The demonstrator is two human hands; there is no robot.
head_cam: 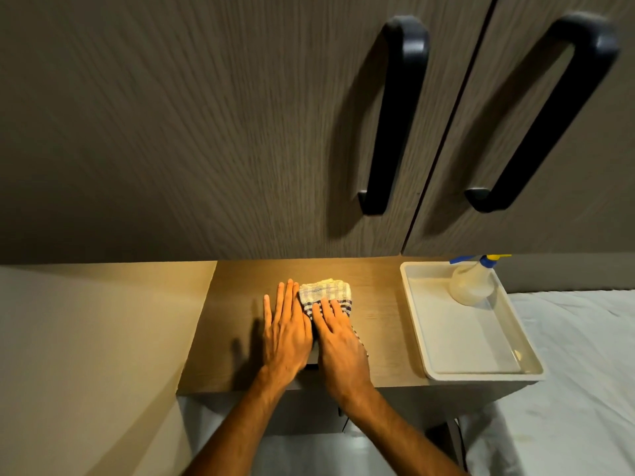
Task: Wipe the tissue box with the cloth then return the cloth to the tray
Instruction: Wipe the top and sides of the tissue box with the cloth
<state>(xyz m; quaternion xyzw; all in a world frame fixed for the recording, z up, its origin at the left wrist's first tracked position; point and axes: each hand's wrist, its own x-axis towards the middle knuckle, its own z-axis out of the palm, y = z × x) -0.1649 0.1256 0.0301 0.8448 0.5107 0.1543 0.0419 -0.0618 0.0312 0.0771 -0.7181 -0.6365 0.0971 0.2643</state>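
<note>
A folded checked cloth (pixel 326 293), cream with dark stripes, lies near the middle of the wooden shelf top. My right hand (pixel 338 341) lies flat on its near part and presses it down. Close beside it on the left, my left hand (pixel 287 329) rests flat with fingers stretched forward and nothing in it. Between and under the two hands only a dark sliver (pixel 313 353) shows, which may be the tissue box; I cannot tell its shape. The white tray (pixel 415 310) stands to the right of the cloth.
A clear spray bottle (pixel 470 281) with a blue and yellow head stands in the tray's far corner. Dark cabinet doors with black handles (pixel 391 125) hang above the wooden shelf (pixel 233 324). A beige wall is at the left and a white sheet (pixel 580 372) at the right.
</note>
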